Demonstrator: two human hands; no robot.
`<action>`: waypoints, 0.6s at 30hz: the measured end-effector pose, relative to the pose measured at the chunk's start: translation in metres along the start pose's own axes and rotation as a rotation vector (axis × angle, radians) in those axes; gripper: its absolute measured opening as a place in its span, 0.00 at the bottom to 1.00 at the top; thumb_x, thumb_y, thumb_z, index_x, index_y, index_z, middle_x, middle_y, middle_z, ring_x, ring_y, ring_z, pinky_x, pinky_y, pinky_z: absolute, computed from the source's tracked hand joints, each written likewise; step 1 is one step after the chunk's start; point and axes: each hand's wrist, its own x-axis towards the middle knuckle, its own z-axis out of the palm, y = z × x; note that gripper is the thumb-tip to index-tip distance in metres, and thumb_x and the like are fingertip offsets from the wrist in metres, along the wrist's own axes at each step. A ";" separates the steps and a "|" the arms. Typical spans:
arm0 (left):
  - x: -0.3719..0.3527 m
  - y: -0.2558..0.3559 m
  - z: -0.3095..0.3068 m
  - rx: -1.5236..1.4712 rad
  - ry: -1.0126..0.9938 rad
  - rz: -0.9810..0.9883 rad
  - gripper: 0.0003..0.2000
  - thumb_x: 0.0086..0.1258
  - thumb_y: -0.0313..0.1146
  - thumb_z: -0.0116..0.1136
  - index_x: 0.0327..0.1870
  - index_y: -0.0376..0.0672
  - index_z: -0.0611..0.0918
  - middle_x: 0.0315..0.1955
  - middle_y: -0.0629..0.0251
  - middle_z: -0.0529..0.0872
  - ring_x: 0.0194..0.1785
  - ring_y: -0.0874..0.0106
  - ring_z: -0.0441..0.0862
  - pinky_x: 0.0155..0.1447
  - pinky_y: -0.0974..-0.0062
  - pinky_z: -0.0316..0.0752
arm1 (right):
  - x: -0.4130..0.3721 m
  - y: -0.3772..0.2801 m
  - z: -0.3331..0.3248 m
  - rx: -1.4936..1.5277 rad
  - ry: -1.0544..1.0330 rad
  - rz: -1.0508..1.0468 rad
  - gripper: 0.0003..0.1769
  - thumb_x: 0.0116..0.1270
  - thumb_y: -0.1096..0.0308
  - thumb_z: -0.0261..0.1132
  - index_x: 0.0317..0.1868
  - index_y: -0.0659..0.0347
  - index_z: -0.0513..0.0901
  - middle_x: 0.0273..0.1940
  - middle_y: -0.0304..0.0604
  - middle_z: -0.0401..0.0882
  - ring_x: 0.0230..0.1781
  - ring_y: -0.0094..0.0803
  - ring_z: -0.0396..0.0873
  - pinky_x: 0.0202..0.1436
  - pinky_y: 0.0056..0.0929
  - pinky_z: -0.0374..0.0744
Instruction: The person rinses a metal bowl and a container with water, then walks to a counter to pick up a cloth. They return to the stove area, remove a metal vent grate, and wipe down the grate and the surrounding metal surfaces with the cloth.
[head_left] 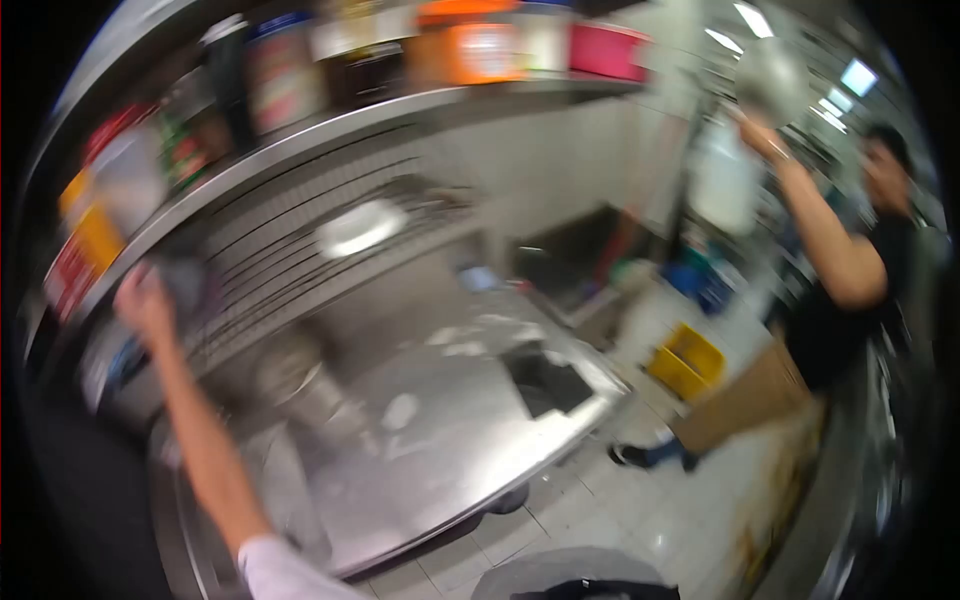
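Observation:
My left hand [145, 300] is raised at the far left, near the edge of the upper shelf [330, 125] and the left end of the wire rack [290, 235]. Motion smears its fingers, and whatever it may hold cannot be made out. A blurred, dark translucent shape is beside it. My right hand is not in view. Below the rack, a metal container [295, 375] stands on the steel counter [460, 400]. A white dish [362, 228] lies on the rack.
Tubs and bottles line the shelf, among them an orange tub [480, 50] and a red one [608, 52]. The counter has a square opening [545, 380]. A person [850, 280] at the right holds up a metal bowl [772, 82]. A yellow crate [686, 362] is on the floor.

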 end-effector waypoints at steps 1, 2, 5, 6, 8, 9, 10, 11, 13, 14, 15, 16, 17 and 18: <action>-0.010 0.004 -0.004 -0.015 0.003 -0.033 0.18 0.66 0.35 0.65 0.51 0.32 0.84 0.41 0.48 0.88 0.44 0.60 0.85 0.55 0.65 0.76 | 0.010 0.035 0.008 0.023 -0.024 0.034 0.13 0.66 0.63 0.59 0.35 0.60 0.88 0.31 0.45 0.86 0.35 0.37 0.86 0.32 0.35 0.83; -0.019 -0.049 0.011 -0.087 0.111 0.007 0.16 0.67 0.34 0.66 0.49 0.32 0.84 0.42 0.50 0.87 0.47 0.61 0.84 0.57 0.66 0.76 | 0.021 0.060 0.027 0.053 -0.031 0.014 0.13 0.66 0.63 0.59 0.35 0.60 0.88 0.31 0.45 0.86 0.35 0.37 0.86 0.32 0.35 0.83; -0.058 0.013 -0.014 -0.135 0.348 -0.060 0.17 0.64 0.34 0.71 0.48 0.32 0.83 0.47 0.54 0.84 0.52 0.64 0.81 0.59 0.69 0.76 | -0.083 0.000 0.026 0.003 -0.041 -0.275 0.08 0.59 0.69 0.59 0.26 0.64 0.81 0.20 0.41 0.78 0.17 0.30 0.75 0.20 0.34 0.72; -0.072 0.032 -0.017 -0.312 0.406 -0.155 0.17 0.64 0.34 0.71 0.48 0.32 0.83 0.48 0.53 0.84 0.52 0.64 0.81 0.59 0.68 0.76 | -0.104 -0.020 0.029 -0.056 -0.041 -0.127 0.13 0.62 0.61 0.60 0.38 0.59 0.86 0.33 0.47 0.85 0.32 0.35 0.83 0.35 0.34 0.78; -0.094 0.083 -0.030 -0.540 0.468 -0.324 0.18 0.64 0.33 0.69 0.49 0.31 0.81 0.49 0.52 0.82 0.53 0.63 0.80 0.58 0.66 0.77 | -0.108 -0.033 0.034 0.086 -0.086 -0.305 0.13 0.62 0.62 0.60 0.38 0.62 0.85 0.31 0.46 0.84 0.32 0.32 0.81 0.37 0.33 0.78; -0.109 0.108 -0.035 -0.598 0.476 -0.396 0.18 0.66 0.32 0.67 0.51 0.31 0.80 0.49 0.51 0.80 0.53 0.62 0.80 0.57 0.64 0.78 | -0.098 -0.035 0.043 0.134 -0.065 -0.404 0.13 0.62 0.63 0.61 0.39 0.63 0.85 0.31 0.45 0.84 0.32 0.31 0.81 0.37 0.32 0.78; -0.123 0.146 -0.040 -0.830 0.442 -0.509 0.19 0.66 0.34 0.65 0.53 0.31 0.78 0.51 0.51 0.79 0.54 0.59 0.79 0.57 0.63 0.78 | -0.089 -0.040 0.049 0.177 -0.041 -0.507 0.12 0.62 0.63 0.62 0.40 0.63 0.85 0.31 0.44 0.84 0.32 0.29 0.80 0.37 0.31 0.78; -0.135 0.191 -0.043 -1.060 0.403 -0.619 0.21 0.67 0.37 0.64 0.55 0.32 0.77 0.53 0.50 0.79 0.55 0.57 0.79 0.57 0.62 0.78 | -0.081 -0.042 0.049 0.218 -0.017 -0.612 0.12 0.62 0.64 0.63 0.41 0.63 0.84 0.31 0.43 0.83 0.32 0.28 0.80 0.37 0.30 0.78; -0.159 0.307 -0.068 -1.424 0.252 -0.881 0.24 0.70 0.43 0.55 0.59 0.35 0.72 0.57 0.49 0.75 0.57 0.53 0.77 0.57 0.58 0.78 | -0.101 -0.064 0.041 0.408 -0.034 -0.668 0.12 0.63 0.67 0.64 0.44 0.64 0.84 0.32 0.41 0.83 0.33 0.27 0.80 0.37 0.28 0.78; -0.179 0.343 -0.076 -1.547 0.060 -0.864 0.23 0.69 0.45 0.51 0.58 0.36 0.72 0.58 0.49 0.75 0.58 0.54 0.76 0.57 0.57 0.78 | -0.116 -0.080 0.037 0.504 -0.044 -0.691 0.12 0.63 0.68 0.65 0.46 0.64 0.83 0.33 0.40 0.83 0.33 0.27 0.80 0.37 0.27 0.78; -0.193 0.381 -0.081 -1.708 -0.120 -0.849 0.22 0.66 0.45 0.50 0.54 0.37 0.72 0.54 0.50 0.76 0.56 0.55 0.77 0.56 0.57 0.79 | -0.129 -0.093 0.032 0.536 -0.049 -0.747 0.12 0.65 0.68 0.64 0.46 0.65 0.83 0.34 0.40 0.83 0.34 0.26 0.80 0.38 0.27 0.79; -0.208 0.419 -0.085 -1.844 -0.327 -0.839 0.21 0.62 0.45 0.49 0.50 0.39 0.72 0.51 0.51 0.76 0.54 0.57 0.78 0.55 0.56 0.79 | -0.142 -0.106 0.025 0.568 -0.052 -0.800 0.13 0.66 0.67 0.64 0.47 0.65 0.82 0.34 0.39 0.83 0.35 0.26 0.81 0.38 0.27 0.80; -0.223 0.457 -0.089 -1.938 -0.544 -0.828 0.21 0.59 0.46 0.49 0.46 0.40 0.73 0.48 0.52 0.77 0.52 0.58 0.79 0.54 0.56 0.80 | -0.154 -0.119 0.019 0.599 -0.053 -0.853 0.13 0.67 0.67 0.64 0.48 0.65 0.82 0.35 0.39 0.83 0.36 0.26 0.81 0.39 0.27 0.81; -0.246 0.490 -0.089 -1.983 -0.708 -0.820 0.19 0.57 0.43 0.51 0.45 0.40 0.74 0.47 0.55 0.76 0.53 0.61 0.77 0.57 0.59 0.75 | -0.167 -0.133 0.014 0.690 -0.103 -0.925 0.13 0.68 0.66 0.64 0.48 0.65 0.81 0.37 0.40 0.83 0.38 0.26 0.81 0.40 0.28 0.81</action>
